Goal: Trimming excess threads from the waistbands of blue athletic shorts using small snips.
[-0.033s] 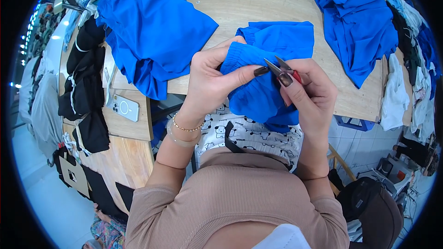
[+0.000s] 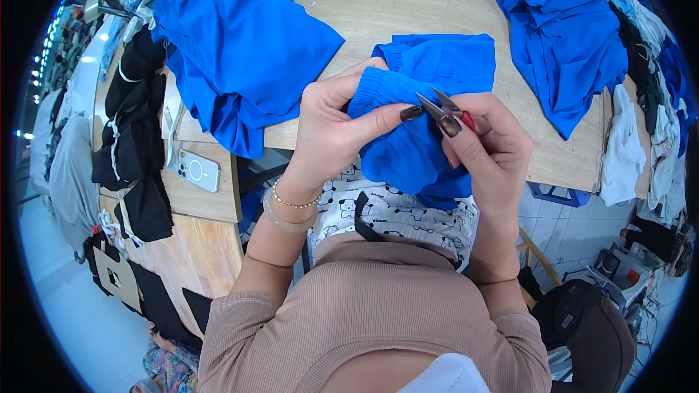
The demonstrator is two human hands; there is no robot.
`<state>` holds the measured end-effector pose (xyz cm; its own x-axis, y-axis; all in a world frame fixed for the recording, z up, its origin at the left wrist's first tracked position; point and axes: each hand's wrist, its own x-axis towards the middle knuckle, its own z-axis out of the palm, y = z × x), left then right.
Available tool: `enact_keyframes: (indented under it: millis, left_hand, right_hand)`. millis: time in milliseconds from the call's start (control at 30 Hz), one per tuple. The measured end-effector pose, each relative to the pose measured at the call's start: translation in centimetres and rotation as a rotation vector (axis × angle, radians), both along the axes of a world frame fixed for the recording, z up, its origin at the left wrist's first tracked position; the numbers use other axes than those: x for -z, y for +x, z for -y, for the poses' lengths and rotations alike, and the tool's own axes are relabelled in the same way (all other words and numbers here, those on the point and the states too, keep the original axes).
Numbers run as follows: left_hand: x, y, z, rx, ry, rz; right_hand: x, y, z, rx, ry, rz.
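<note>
My left hand [image 2: 328,131] grips the bunched elastic edge of a blue garment [image 2: 444,65], thumb pressed on the fabric. The garment hangs from the front edge of the wooden table [image 2: 393,0] down toward my lap. My right hand [image 2: 488,153] holds small thread snips [image 2: 437,105] with a red handle. Their metal blades point left and touch the fabric right beside my left thumb tip. Both hands meet just above the table's front edge.
A large heap of blue garments [image 2: 240,44] lies at the left of the table and another [image 2: 561,36] at the right. Black garments [image 2: 131,131] hang over a side bench holding a white phone [image 2: 195,169]. White cloth [image 2: 622,145] drapes at the right edge.
</note>
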<state>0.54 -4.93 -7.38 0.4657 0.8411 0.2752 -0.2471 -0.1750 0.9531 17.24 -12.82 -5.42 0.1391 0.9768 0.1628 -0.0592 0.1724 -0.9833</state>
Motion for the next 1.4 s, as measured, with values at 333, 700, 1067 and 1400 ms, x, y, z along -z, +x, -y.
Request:
enact_keyframes:
  millis: [333,700,1067,1400]
  left_hand:
    - [-0.5,0.5,-0.1,-0.006,0.062,-0.071]
    - [0.6,-0.1,-0.1,-0.005,0.039,-0.087]
    - [0.6,-0.1,-0.1,-0.035,0.118,-0.119]
    - [0.6,0.0,0.0,-0.061,0.103,-0.117]
  right_hand:
    - [0.5,-0.2,0.1,-0.031,0.081,-0.215]
    - [-1.8,1.1,0.3,0.056,-0.187,0.123]
    - [-1.4,0.6,0.5,0.072,-0.206,0.146]
    - [-2.0,0.6,0.4,0.059,-0.242,0.176]
